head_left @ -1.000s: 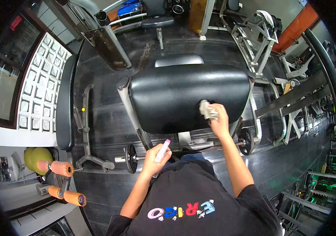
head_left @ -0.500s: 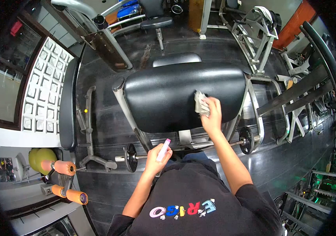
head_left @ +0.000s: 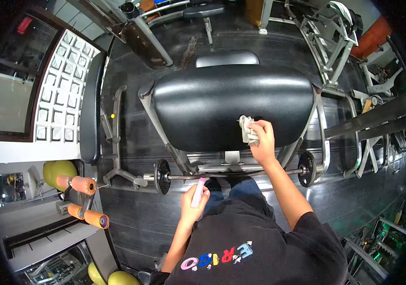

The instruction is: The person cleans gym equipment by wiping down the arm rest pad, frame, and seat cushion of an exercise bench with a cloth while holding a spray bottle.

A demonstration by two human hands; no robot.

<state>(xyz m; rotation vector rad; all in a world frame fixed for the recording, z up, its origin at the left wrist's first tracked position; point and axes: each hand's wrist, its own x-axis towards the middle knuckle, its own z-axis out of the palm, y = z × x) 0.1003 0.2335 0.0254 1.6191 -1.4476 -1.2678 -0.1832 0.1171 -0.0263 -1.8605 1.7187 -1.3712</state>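
A light, crumpled cloth (head_left: 249,130) is bunched in my right hand (head_left: 263,142), whose fingers are closed around it. It rests against the lower right part of a shiny black padded bench (head_left: 203,107) on a grey metal frame. My left hand (head_left: 194,204) is closed around a small white bottle with a pink cap (head_left: 198,194), held upright just in front of my body. Below the pad, a barbell (head_left: 226,175) with a black plate at each end crosses in front of my legs.
Metal gym machines (head_left: 333,42) stand at the back right. A long black pad (head_left: 92,109) lies along the left wall, with orange foam rollers (head_left: 82,185) and a green exercise ball (head_left: 60,173) nearer. A smaller black pad (head_left: 226,59) sits behind the bench.
My right hand has brought the cloth lower on the pad, towards its near edge. My left hand still holds the bottle. The view has shifted, and more of the barbell shows.
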